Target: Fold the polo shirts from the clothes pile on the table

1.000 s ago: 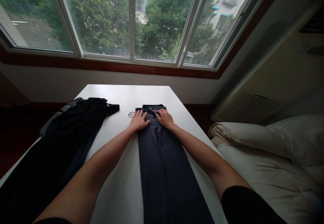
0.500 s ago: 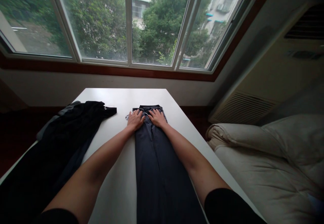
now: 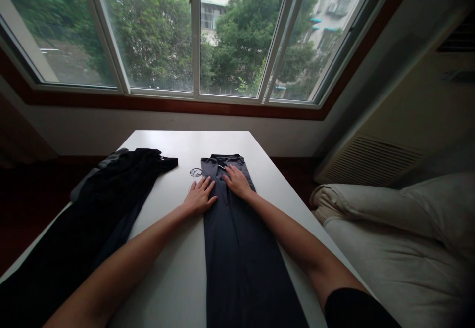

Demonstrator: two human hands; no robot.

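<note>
Down from the waistband (image 3: 238,156) slides our left hand (image 3: 198,197) since the earlier frame, baring the top left corner of the dark grey trousers (image 3: 241,249). And now our left fingers are fanned out over the left edge, our right hand (image 3: 236,182) laid palm-down just below the waist opening, fingers only slightly apart; we see neither one pinching. So far, we have the trousers lengthwise on the white surface (image 3: 193,142), centre frame, fairly flat, light creases down the front, no crosswise fold in view. Over at the left, the dark clothes (image 3: 111,184) lie in a loose, unfolded heap; we can't count the garments. We lose the lower legs past the bottom edge, and the small dark-rimmed loop (image 3: 196,172) beside the waist is too small to identify.
</note>
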